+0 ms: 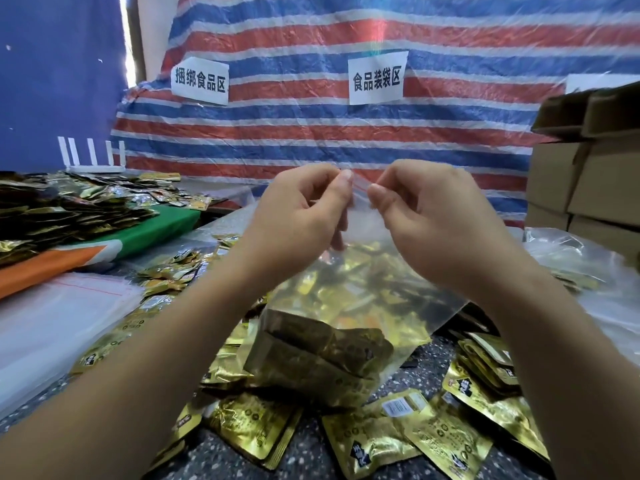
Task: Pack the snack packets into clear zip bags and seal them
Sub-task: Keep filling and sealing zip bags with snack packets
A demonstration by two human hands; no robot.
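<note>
Both hands (301,206) (429,216) grip zip bag (363,306), sign (376,79) "食品装袋区"

Near edge: gold snack packets (408,434) lie strewn on the speckled bench (242,459), bare patches between them.
Middle: the held clear zip bag (346,306) hangs over the packets and fills the way forward.
Left edge: flat stack of clear bags (55,317); behind it a heaped packet pile (59,209).
Right far corner: stacked cardboard boxes (585,174) wall off that side.
Far edge: striped tarp (346,133) closes the back.
</note>
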